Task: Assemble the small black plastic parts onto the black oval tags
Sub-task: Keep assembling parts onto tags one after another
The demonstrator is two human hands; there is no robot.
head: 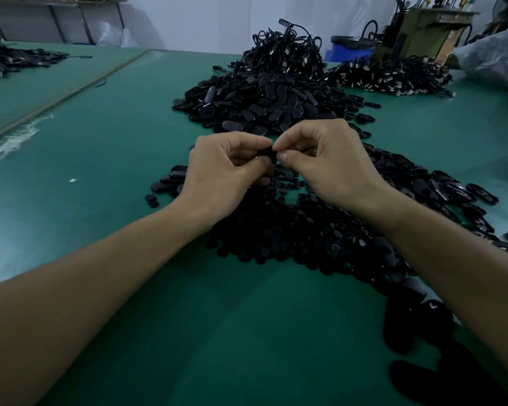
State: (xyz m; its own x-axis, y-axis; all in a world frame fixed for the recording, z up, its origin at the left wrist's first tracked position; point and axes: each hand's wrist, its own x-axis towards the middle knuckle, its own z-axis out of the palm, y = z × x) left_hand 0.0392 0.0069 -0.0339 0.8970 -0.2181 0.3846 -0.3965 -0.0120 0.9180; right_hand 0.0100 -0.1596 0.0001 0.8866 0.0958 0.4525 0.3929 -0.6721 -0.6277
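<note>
From my remote seat, the one container I can pick out is a blue bin [346, 52] at the far right of the table, with black material heaped at its top. Just beside it stands an olive-green machine [417, 33].

My left hand [223, 171] and right hand [326, 159] meet at mid-table, fingers curled, both pinching one black oval tag [266, 155] held above the table. The left thumb and forefinger grip its left part and the right fingertips [282, 156] close on its right end. What shows of the tag runs left to right between the hands. A small part may sit under the right fingertips, but they cover that spot.

Below the hands lies a spread of small black plastic parts [291, 230]. Beyond them is a heap of oval tags [261, 106], with a mound of corded pieces [288, 48] rising behind it. More tags trail off to the right [452, 189].

All of this rests on a green table [100, 171]. A second green table, with another dark pile [12, 58], stands to the left. A pale wall [203, 19] closes the back of the room.
</note>
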